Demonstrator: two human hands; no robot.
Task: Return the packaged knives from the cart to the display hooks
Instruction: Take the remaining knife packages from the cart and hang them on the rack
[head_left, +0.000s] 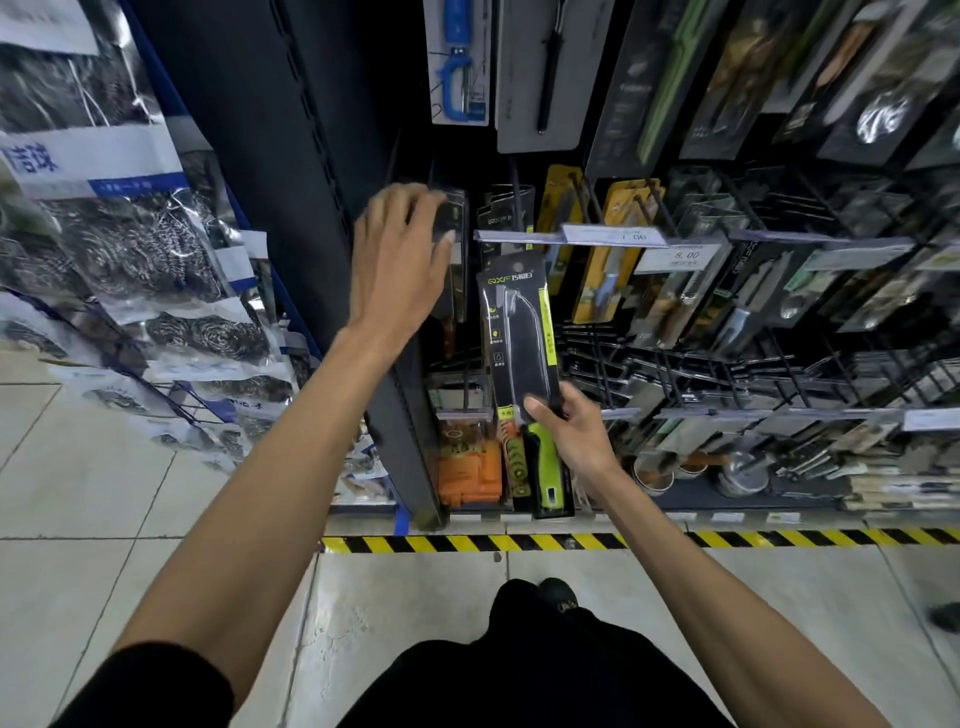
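Light: dim aisle, bright pale floor tiles (104, 467) | Glare: white sheen on scourer bags (104, 218) and upper-right packaging (878, 114) | Blur: soft toward right edge | Distortion: wide-angle bending, shelf upright (332, 182) leans

We note bare forearms, a black short sleeve (156, 691), black trousers (519, 670), one black shoe (558, 592).

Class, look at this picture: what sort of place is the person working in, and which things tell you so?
Most likely a shop's kitchenware aisle: packaged knives hang on display hooks with price tags, and bagged steel scourers hang beside them.
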